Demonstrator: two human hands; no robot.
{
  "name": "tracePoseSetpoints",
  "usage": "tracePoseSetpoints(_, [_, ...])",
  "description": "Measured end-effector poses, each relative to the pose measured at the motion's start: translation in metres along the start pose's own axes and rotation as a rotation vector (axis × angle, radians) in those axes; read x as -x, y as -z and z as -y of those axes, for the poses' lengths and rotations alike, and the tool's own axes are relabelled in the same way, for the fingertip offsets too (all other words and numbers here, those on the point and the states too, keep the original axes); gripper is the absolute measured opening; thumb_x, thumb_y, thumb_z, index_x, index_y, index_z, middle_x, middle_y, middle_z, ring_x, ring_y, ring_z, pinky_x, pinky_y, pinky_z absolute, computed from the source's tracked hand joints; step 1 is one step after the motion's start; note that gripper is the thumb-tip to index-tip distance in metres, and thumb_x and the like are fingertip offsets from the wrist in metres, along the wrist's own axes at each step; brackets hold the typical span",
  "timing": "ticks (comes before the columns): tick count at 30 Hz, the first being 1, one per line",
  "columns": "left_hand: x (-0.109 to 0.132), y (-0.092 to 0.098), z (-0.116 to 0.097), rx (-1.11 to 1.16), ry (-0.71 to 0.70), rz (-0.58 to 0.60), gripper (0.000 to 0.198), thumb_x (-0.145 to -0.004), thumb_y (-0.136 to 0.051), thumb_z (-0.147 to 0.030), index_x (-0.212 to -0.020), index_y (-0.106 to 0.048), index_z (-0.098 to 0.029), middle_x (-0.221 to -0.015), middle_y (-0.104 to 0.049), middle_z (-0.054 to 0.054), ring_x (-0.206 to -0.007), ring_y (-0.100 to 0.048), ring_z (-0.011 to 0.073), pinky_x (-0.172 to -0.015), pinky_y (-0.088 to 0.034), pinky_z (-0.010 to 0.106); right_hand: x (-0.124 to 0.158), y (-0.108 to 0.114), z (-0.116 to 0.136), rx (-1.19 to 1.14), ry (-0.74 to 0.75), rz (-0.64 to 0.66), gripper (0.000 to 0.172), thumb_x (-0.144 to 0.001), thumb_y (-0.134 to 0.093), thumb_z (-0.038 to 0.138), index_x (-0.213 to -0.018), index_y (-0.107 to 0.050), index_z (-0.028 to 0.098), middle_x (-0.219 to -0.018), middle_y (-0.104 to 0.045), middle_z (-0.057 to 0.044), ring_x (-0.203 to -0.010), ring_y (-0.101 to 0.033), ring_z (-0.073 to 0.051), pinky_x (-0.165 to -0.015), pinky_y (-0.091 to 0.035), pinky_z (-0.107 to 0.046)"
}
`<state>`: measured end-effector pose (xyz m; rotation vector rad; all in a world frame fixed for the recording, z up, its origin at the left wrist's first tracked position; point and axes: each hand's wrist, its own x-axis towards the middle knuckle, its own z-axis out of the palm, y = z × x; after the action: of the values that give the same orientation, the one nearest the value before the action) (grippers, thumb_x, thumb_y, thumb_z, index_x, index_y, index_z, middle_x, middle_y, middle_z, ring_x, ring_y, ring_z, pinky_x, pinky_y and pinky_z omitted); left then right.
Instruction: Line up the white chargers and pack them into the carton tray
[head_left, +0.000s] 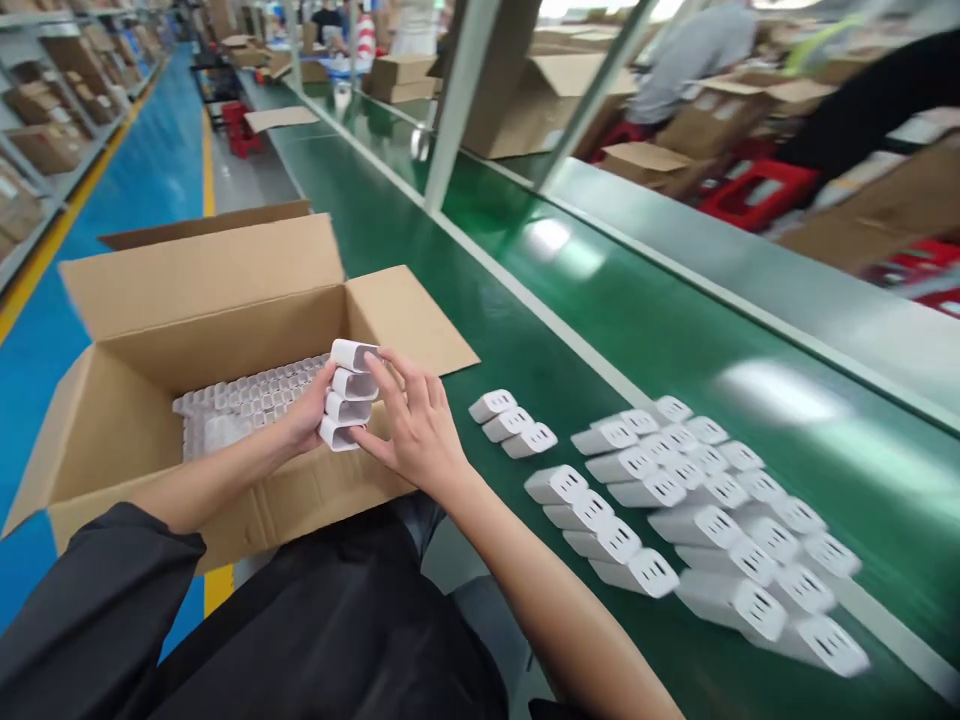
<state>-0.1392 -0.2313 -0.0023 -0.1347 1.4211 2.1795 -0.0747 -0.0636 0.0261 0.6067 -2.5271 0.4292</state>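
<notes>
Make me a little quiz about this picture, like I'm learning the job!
1. How many white cases does the left grip hold?
2. True or false: the cardboard box is shut.
3. Where do the slotted blocks lie?
A) on the blue floor
B) on the green table
C) on a shelf

Key:
1. Four.
2. False; its flaps are open.
3. B.

Factory, green worktable (long), loaded shelving
</notes>
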Motion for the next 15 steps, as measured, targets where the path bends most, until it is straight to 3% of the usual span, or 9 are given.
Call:
tracePoseSetpoints(5, [0.05, 0.057, 0.025, 0.171, -0.075, -0.137, 0.052, -0.09, -0.051, -0.066, -0.098, -0.068, -0.018, -0.08, -0.072, 0.004, -0.071, -0.067, 0.0184, -0.069, -0.055, 0.03, -0.015, -0.023, 0.046, -0.015, 0.239, 0.137, 0.057, -0.094, -0.056, 0.041, -0.142, -0.048, 0.012, -0.144, -0.051, -0.019, -0.125, -0.046, -0.034, -0.102, -0.039, -0.045])
tracePoseSetpoints(10, [0.077, 0.101, 0.054, 0.2, -0.147, -0.262, 0.06, -0.082, -0.057, -0.074, -0.099, -0.068, -0.017, -0.088, -0.074, 0.006, -0.082, -0.07, 0.0199, -0.073, -0.056, 0.029, -0.036, -0.06, 0.081, -0.159, 0.432, 0.323, 0.058, -0.084, -0.068, 0.039, -0.131, -0.053, 0.009, -0.131, -0.059, -0.02, -0.11, -0.053, -0.033, -0.089, -0.043, -0.043])
tracePoseSetpoints(13, [0.093, 0.135, 0.042, 0.129, -0.2, -0.275, 0.071, -0.078, -0.061, -0.077, -0.116, -0.066, -0.017, -0.103, -0.073, 0.01, -0.097, -0.069, 0.0243, -0.079, -0.056, 0.032, -0.059, -0.083, 0.079, -0.297, 0.472, 0.364, 0.057, -0.081, -0.069, 0.041, -0.128, -0.053, 0.013, -0.126, -0.06, -0.018, -0.109, -0.055, -0.032, -0.088, -0.046, -0.043])
tracePoseSetpoints(15, [0.111, 0.169, 0.023, -0.182, -0.299, -0.326, 0.075, -0.081, -0.06, -0.073, -0.135, -0.055, -0.021, -0.122, -0.068, 0.011, -0.112, -0.065, 0.0258, -0.091, -0.054, 0.035, -0.081, -0.1, 0.066, -0.369, 0.472, 0.346, 0.057, -0.082, -0.067, 0.041, -0.13, -0.051, 0.015, -0.125, -0.059, -0.016, -0.11, -0.054, -0.031, -0.092, -0.046, -0.045])
